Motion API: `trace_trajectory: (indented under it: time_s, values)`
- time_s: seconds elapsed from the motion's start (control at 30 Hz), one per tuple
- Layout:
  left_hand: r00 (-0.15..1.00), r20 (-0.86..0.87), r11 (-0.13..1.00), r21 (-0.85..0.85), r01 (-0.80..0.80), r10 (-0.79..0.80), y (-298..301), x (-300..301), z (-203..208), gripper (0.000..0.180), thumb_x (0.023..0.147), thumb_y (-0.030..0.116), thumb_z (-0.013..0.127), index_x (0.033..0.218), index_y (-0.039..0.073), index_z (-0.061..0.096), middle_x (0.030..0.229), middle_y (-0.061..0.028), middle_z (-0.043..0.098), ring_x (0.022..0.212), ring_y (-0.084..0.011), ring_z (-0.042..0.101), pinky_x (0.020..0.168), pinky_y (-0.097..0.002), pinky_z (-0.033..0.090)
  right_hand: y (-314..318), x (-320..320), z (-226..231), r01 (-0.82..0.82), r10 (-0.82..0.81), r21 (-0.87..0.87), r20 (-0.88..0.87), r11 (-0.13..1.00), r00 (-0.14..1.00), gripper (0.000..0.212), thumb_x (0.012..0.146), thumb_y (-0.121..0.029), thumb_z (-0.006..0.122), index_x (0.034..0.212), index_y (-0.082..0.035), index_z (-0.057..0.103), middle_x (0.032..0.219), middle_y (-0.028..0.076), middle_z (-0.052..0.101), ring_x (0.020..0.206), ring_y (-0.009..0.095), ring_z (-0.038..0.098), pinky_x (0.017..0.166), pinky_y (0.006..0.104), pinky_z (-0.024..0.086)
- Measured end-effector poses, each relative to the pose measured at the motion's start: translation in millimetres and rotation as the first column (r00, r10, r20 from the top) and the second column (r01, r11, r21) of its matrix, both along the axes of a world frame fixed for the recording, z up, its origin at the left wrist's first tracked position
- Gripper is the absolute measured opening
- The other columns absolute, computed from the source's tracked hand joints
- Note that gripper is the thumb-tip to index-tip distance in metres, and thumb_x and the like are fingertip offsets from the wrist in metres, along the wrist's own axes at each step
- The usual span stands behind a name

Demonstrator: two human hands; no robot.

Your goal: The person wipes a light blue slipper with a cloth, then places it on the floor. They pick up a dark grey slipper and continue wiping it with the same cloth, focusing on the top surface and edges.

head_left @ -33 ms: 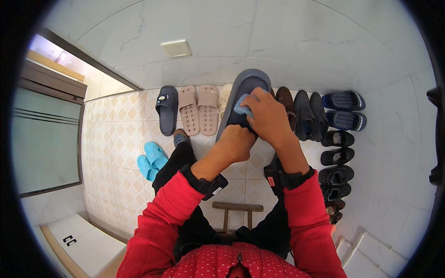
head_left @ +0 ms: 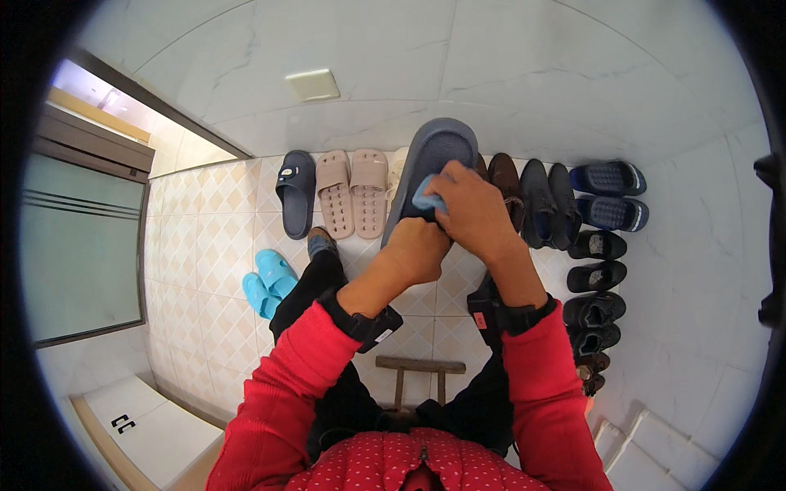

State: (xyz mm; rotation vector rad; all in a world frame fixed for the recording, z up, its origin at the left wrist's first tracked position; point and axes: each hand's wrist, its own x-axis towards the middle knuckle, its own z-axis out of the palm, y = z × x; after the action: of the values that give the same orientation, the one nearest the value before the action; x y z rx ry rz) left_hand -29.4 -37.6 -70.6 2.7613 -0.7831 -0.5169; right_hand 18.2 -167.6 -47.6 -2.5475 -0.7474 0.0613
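Note:
A dark grey-blue slide slipper (head_left: 443, 141) is held up in front of me, toe end hidden under my hands. My left hand (head_left: 416, 252) is closed around its near part. Bunched in the fingers of my right hand (head_left: 473, 204) is a light blue cloth (head_left: 427, 196), pressed against the slipper's footbed. The matching dark slide (head_left: 296, 214) lies on the floor at the left of the row by the wall. Beside it is a pair of beige-pink slides (head_left: 368, 217), then a cream shoe (head_left: 396, 176) partly covered by the held slipper.
Brown shoes (head_left: 505, 176), dark grey shoes (head_left: 536, 200) and navy slides (head_left: 610, 213) continue the row rightward. Several black shoes (head_left: 596, 276) line the right wall. Bright blue clogs (head_left: 277, 274) lie by my left leg. A small wooden stool (head_left: 420, 365) stands between my legs.
My right hand and the cloth have shifted slightly nearer along the footbed. The slipper has risen a little in view; my left hand stays on it.

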Motion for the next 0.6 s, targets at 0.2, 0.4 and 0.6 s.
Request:
trace_trajectory:
  time_s: [0.2, 0.4, 0.6]
  values:
    - [1.0, -0.015, 1.0, 0.02, 0.024, -0.024, 2, 6, 5, 0.011, 0.068, 0.01, 0.065, 0.075, 0.008, 0.072, 0.078, -0.0138, 0.07, 0.077, -0.0298, 0.07, 0.068, -0.0394, 0.055, -12, 9, 20, 0.082, -0.179, 0.406, 0.207, 0.91, 0.962, 0.024, 0.077, -0.009, 0.068, 0.101, -0.012, 0.064, 0.103, 0.01, 0.059, 0.095, 0.032, 0.062, 0.081, 0.0391, 0.051]
    - [1.0, -0.011, 0.999, -0.038, 0.023, -0.024, -3, 5, 7, 0.01, 0.067, 0.01, 0.064, 0.073, 0.007, 0.071, 0.077, -0.0162, 0.07, 0.075, -0.0324, 0.07, 0.068, -0.0398, 0.055, -14, 20, 24, 0.277, -0.401, 0.524, 0.139, 0.806, 0.905, 0.021, 0.084, -0.01, 0.065, 0.104, -0.005, 0.063, 0.101, 0.013, 0.061, 0.094, 0.029, 0.062, 0.083, 0.0361, 0.049]
    - [0.996, 0.05, 0.992, -0.109, -0.066, 0.072, 3, 10, 7, 0.011, 0.066, 0.013, 0.065, 0.072, 0.005, 0.07, 0.074, -0.018, 0.068, 0.072, -0.0338, 0.069, 0.066, -0.0418, 0.054, -19, 13, 15, 0.289, -0.29, 0.312, -0.044, 0.905, 0.956, 0.025, 0.083, -0.014, 0.064, 0.108, -0.01, 0.062, 0.108, 0.015, 0.059, 0.094, 0.038, 0.062, 0.081, 0.0425, 0.049]
